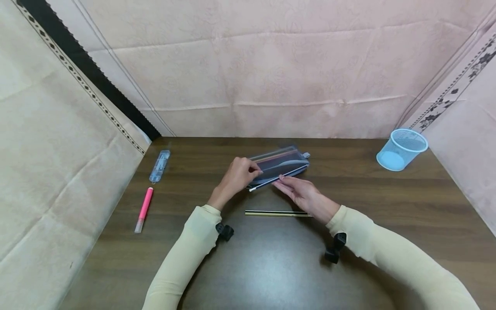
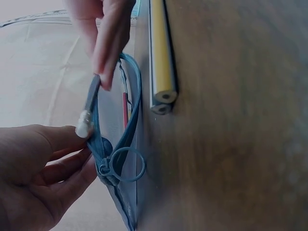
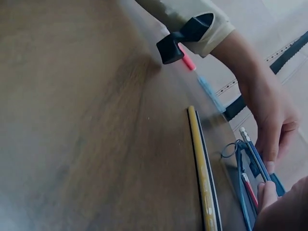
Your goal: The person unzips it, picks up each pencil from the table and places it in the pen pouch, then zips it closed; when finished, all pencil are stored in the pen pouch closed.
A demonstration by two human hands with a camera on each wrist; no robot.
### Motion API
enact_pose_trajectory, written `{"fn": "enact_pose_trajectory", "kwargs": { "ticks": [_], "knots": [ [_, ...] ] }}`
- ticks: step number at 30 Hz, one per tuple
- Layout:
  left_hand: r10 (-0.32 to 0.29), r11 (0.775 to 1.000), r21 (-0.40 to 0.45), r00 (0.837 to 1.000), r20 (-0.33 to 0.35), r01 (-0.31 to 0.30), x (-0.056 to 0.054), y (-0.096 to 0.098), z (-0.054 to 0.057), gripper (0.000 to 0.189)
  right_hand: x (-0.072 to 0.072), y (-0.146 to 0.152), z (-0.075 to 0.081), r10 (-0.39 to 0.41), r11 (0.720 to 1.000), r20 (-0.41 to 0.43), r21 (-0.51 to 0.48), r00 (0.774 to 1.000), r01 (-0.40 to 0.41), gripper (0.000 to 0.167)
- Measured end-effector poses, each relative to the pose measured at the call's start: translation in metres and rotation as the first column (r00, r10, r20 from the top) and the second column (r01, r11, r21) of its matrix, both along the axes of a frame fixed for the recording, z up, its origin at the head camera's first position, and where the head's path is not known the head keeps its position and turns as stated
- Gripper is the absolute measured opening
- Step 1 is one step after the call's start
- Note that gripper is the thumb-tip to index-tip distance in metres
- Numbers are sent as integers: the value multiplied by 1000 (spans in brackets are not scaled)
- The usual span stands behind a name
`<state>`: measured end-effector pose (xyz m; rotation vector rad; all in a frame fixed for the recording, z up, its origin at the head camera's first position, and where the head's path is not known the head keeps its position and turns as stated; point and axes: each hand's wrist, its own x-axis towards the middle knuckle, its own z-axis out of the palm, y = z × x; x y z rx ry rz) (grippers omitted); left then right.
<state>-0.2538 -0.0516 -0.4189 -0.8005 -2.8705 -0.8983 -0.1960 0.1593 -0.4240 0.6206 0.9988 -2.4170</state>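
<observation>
A dark blue mesh pencil pouch (image 1: 284,162) with an unzipped top lies tilted over the table, and pencils show inside it. My left hand (image 1: 238,174) pinches the pouch's edge at its left end, near the zipper's ring pull (image 2: 127,164). Between thumb and fingers my right hand (image 1: 304,194) holds a dark pencil (image 3: 256,156), its white eraser end (image 2: 84,126) pointing left. This pencil lies along the near rim of the pouch opening. Just in front of the pouch, two striped yellow and black pencils (image 1: 271,213) lie side by side on the table.
On the left of the wooden table (image 1: 286,267) are a pink marker (image 1: 144,209) with a clear end and a translucent blue object (image 1: 159,166). A light blue plastic cup (image 1: 403,148) stands at the back right. Pale cloth (image 1: 271,77) hangs behind the table.
</observation>
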Motion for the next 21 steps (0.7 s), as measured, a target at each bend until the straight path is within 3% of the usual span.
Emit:
{"fn": "enact_pose_trajectory", "kwargs": {
  "ticks": [7,21],
  "knots": [
    [-15,1000,8,1000,-4,15,1,-2,1,14,-16,-4,-4,8,997,-20,80,1000,-6,51],
    [-9,1000,-8,1000,-3,9,-1,-2,-1,14,-37,-14,-8,-96,972,1,214,995,94,51]
  ]
}}
